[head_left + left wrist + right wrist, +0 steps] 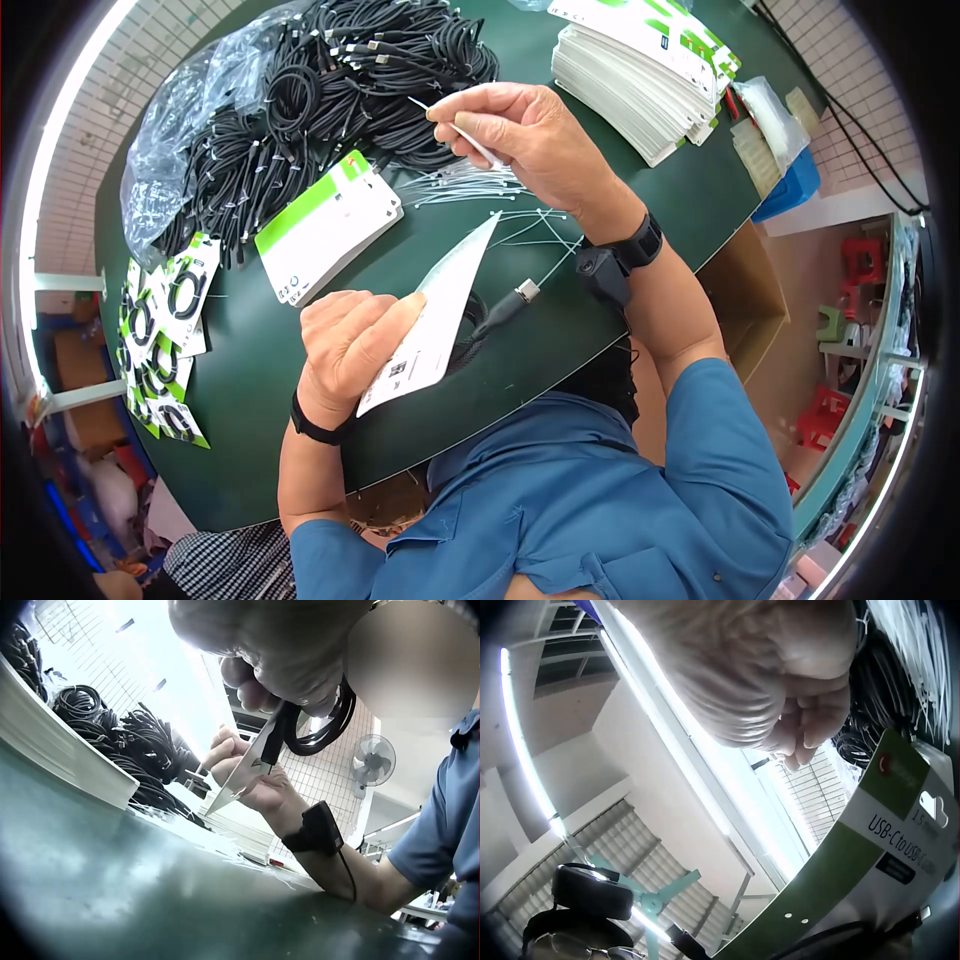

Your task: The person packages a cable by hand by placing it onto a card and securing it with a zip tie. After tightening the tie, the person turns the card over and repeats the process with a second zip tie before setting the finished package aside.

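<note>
Grips card [432,342] in left hand [350,340], eight o'clock: likely light, bendy, best held by edges; pinches tie [481,148] in right hand [540,135], one o'clock.

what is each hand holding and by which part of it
The left hand grips a flat white-and-green printed card along one edge; the right hand pinches a thin white plastic cable tie partway along its length.

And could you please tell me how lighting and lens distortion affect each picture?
Head: fisheye distortion bows the light tube, corners black; left wrist: overhead lights burn out to white, glare pales the green tabletop, upper right blurred; right wrist: overhead lights glare, yet large print on the packaging card is legible.
</note>
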The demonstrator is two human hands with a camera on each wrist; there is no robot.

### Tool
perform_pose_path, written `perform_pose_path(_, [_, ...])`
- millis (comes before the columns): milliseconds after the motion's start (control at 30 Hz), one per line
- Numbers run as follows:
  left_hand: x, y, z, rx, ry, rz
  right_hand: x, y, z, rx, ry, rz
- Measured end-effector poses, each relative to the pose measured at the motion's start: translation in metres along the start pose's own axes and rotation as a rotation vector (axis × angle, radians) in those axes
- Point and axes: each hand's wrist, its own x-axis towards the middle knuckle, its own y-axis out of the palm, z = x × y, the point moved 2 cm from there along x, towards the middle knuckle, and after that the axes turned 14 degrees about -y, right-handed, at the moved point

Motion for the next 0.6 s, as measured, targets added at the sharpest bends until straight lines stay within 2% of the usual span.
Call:
perform_pose_path(167, [0.002,-0.002,-0.001,0.024,0.042,-0.025,-0.004,0.008,0.000,-0.079,-0.091,0.051])
perform_pose_path(300, [0.002,-0.002,0.001,0.074,0.104,-0.019,-0.005,0.016,0.010,-0.224,-0.150,0.164])
perform_pose_path(400, [0.002,-0.002,-0.002,0.116,0.132,-0.026,-0.007,0.029,0.023,-0.233,0.159,0.135])
perform_pose_path(433, [0.002,-0.002,-0.003,0.130,0.150,-0.014,-0.008,0.030,0.022,-0.231,0.161,0.144])
perform_pose_path(567, [0.001,0.000,-0.003,0.138,0.166,-0.035,-0.010,0.035,0.018,-0.424,0.066,0.255])
perform_pose_path(600, [0.001,0.001,-0.002,0.142,0.155,-0.033,-0.010,0.037,0.019,-0.496,-0.043,0.294])
